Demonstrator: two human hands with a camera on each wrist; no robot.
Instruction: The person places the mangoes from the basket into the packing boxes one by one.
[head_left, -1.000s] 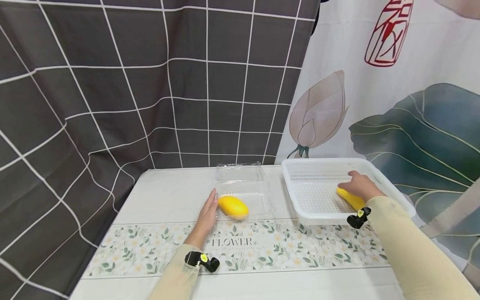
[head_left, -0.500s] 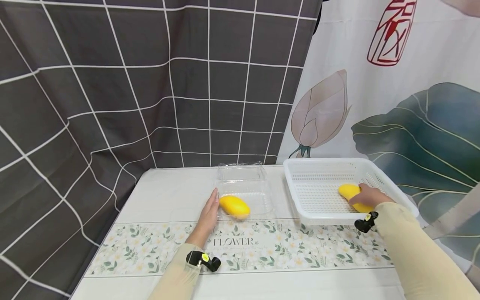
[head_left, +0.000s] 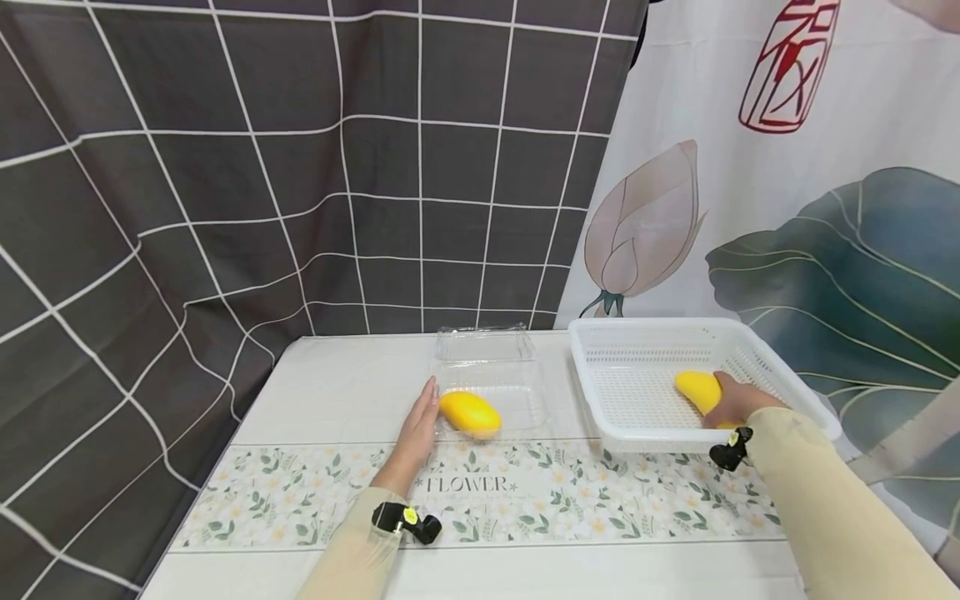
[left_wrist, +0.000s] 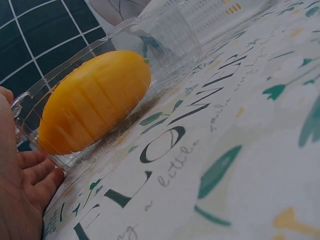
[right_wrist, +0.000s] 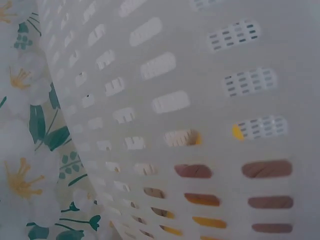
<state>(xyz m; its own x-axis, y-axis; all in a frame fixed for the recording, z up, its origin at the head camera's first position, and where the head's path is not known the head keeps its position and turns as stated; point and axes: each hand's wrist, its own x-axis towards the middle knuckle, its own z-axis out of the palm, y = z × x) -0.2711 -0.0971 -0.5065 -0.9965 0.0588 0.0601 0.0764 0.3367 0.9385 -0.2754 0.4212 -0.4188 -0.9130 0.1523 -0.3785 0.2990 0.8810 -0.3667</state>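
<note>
A yellow mango (head_left: 470, 414) lies in the near-left part of a clear plastic clamshell box (head_left: 517, 400), whose lid stands open at the back. My left hand (head_left: 417, 429) rests against the box's left side, fingers extended; in the left wrist view the fingers (left_wrist: 42, 177) touch the box's corner beside the mango (left_wrist: 97, 102). My right hand (head_left: 735, 400) is inside the white basket (head_left: 592, 421) and grips another yellow mango (head_left: 697, 388), partly covering it. Through the basket wall's slots (right_wrist: 192, 171), the right wrist view shows only bits of hand and yellow fruit.
The white basket has raised slotted walls and stands to the right of the clear box. Under both is a white tablecloth (head_left: 337, 383) with a flowered band (head_left: 600, 500). A dark checked curtain (head_left: 360, 167) and a flowered curtain (head_left: 652, 225) hang behind.
My right hand has come down from above the mango in the basket and now grips it; its fingers cover more of its middle. The left hand and clear box stay put.
</note>
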